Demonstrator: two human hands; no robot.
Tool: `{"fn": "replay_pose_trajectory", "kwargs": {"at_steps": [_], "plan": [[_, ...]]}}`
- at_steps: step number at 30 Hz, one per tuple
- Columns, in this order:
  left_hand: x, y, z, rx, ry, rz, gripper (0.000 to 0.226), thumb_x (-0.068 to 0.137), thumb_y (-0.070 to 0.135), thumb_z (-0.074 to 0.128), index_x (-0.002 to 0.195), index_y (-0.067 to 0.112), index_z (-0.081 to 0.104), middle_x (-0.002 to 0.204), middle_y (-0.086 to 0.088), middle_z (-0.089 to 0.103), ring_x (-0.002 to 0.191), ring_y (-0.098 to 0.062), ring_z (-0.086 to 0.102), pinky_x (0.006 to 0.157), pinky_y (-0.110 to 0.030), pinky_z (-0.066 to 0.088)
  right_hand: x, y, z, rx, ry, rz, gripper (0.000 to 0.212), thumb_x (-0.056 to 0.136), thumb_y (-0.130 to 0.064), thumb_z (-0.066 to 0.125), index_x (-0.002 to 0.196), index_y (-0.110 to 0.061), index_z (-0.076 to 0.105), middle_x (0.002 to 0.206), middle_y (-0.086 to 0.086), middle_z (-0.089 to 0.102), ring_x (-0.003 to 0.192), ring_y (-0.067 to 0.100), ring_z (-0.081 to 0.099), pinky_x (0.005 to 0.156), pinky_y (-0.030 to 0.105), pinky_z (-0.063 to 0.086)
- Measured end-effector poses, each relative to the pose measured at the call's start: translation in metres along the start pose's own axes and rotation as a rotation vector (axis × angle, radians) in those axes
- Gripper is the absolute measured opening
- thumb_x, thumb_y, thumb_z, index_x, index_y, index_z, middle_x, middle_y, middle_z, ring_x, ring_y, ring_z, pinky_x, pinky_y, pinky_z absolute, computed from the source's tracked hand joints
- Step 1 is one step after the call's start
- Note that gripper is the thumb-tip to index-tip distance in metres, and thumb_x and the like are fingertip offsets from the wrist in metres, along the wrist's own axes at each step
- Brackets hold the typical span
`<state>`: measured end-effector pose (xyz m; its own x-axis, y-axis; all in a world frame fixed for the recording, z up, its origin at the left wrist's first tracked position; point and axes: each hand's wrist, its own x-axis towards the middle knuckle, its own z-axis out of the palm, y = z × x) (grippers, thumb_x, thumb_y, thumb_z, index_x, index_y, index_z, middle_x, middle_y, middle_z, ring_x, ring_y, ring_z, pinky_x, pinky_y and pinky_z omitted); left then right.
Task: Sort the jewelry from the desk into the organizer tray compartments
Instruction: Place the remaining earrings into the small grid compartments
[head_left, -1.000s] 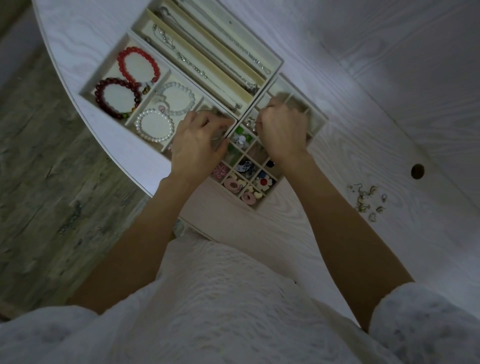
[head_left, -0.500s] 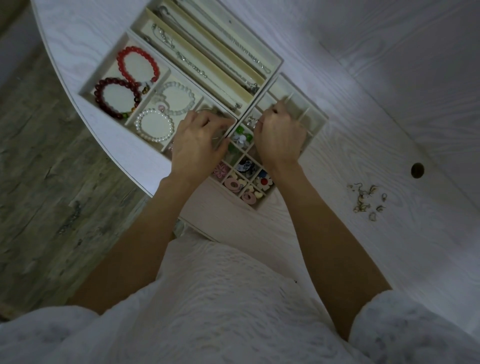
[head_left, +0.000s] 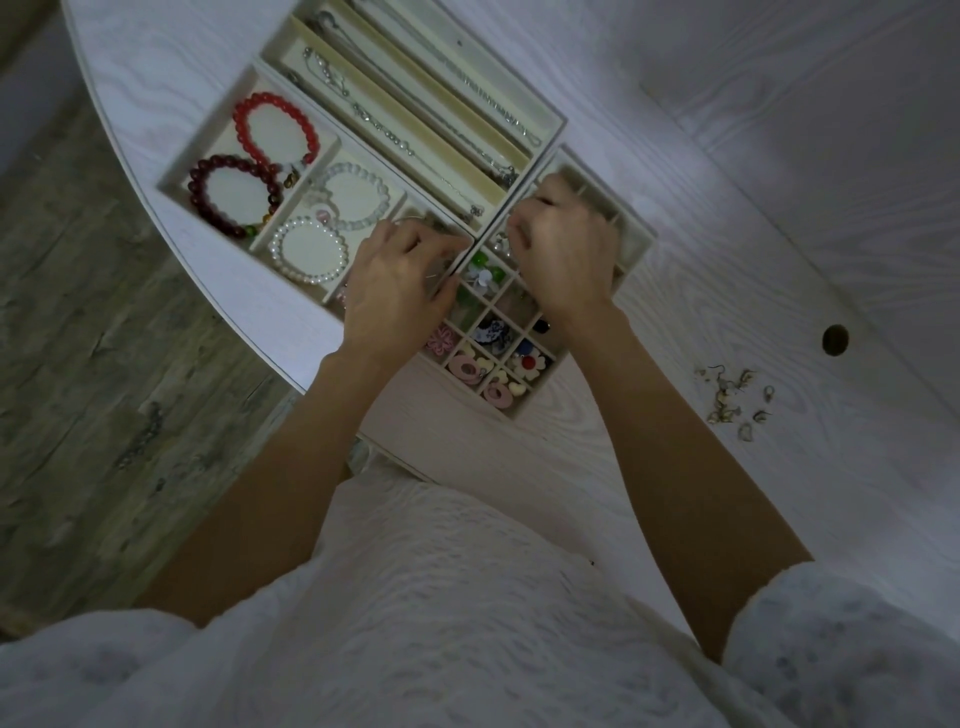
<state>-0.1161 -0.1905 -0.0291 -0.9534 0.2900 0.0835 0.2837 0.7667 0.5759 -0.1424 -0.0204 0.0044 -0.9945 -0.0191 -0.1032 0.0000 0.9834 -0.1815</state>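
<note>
**Both hands over the tray, small earrings still waiting on the desk**

At the left of the organizer tray (head_left: 171, 179), the wide compartments already hold a bright red bead bracelet (head_left: 275, 130), a dark red bracelet (head_left: 236, 195), a clear bead bracelet (head_left: 358, 200) and a pearl bracelet (head_left: 309, 249). Behind them, long slots carry silver chains (head_left: 374, 122).

The left hand (head_left: 395, 291) hovers over the compartment beside the pearls, its fingers curled inward near a thin wire hoop; whether they actually pinch it cannot be told. Just to its right, the right hand (head_left: 563, 254) sits over the small-cell grid (head_left: 631, 244), fingers bent tightly as if placing something tiny, but its contents are hidden. Below the hands, the grid's cells show flower-shaped earrings (head_left: 530, 361) and pink pieces.

Well apart on the right of the desk (head_left: 779, 208) lies a loose cluster of small hook earrings (head_left: 735, 397), unsorted.

The step in hand appears to be settling a small piece into a grid cell. The next move probably calls for the right hand to reach across to that cluster and pick one fine piece with a fingertip pinch.
</note>
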Motion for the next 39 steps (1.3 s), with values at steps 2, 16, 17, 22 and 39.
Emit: {"fn": "replay_pose_trajectory", "kwargs": {"at_steps": [2, 16, 17, 22, 39], "plan": [[0.0, 0.0, 0.0, -0.001, 0.001, -0.001, 0.03, 0.08, 0.016, 0.07, 0.109, 0.014, 0.068, 0.098, -0.008, 0.064, 0.091, -0.028, 0.055, 0.077, -0.038, 0.043, 0.001, 0.0, 0.005, -0.017, -0.028, -0.02, 0.021, 0.094, -0.012, 0.048, 0.099, -0.009, 0.068, 0.113, 0.004, 0.059, 0.084, 0.013, 0.056, 0.066, 0.022, 0.035], [0.001, 0.0, 0.001, -0.011, -0.017, -0.005, 0.028, 0.081, 0.017, 0.069, 0.108, 0.014, 0.068, 0.1, -0.007, 0.065, 0.093, -0.028, 0.055, 0.079, -0.037, 0.042, -0.002, -0.006, 0.018, -0.014, 0.028, 0.017, 0.016, 0.089, -0.006, 0.053, 0.096, -0.003, 0.067, 0.112, 0.012, 0.06, 0.071, 0.015, 0.056, 0.057, 0.024, 0.038], [0.001, 0.0, 0.001, -0.01, -0.017, -0.004, 0.028, 0.081, 0.017, 0.069, 0.109, 0.014, 0.068, 0.101, -0.007, 0.065, 0.094, -0.028, 0.055, 0.079, -0.037, 0.042, -0.002, -0.006, 0.018, -0.019, 0.027, 0.024, 0.017, 0.09, -0.006, 0.052, 0.097, -0.003, 0.067, 0.113, 0.012, 0.059, 0.072, 0.015, 0.056, 0.057, 0.024, 0.038], [0.001, 0.0, 0.001, -0.003, -0.02, 0.01, 0.029, 0.081, 0.016, 0.069, 0.109, 0.014, 0.068, 0.101, -0.007, 0.065, 0.094, -0.028, 0.055, 0.079, -0.036, 0.041, -0.004, -0.005, 0.013, -0.006, 0.023, 0.023, 0.02, 0.094, -0.009, 0.049, 0.098, -0.006, 0.068, 0.117, 0.009, 0.057, 0.082, 0.015, 0.059, 0.064, 0.023, 0.044], [-0.019, 0.112, 0.038, -0.118, -0.309, 0.452, 0.033, 0.087, 0.037, 0.053, 0.108, 0.017, 0.069, 0.09, 0.002, 0.064, 0.086, -0.021, 0.059, 0.078, -0.033, 0.045, -0.204, 0.148, -0.014, 0.144, 0.127, 0.726, 0.032, 0.089, -0.016, 0.059, 0.12, -0.01, 0.061, 0.117, 0.018, 0.056, 0.109, 0.035, 0.047, 0.092, 0.038, 0.037]]}}
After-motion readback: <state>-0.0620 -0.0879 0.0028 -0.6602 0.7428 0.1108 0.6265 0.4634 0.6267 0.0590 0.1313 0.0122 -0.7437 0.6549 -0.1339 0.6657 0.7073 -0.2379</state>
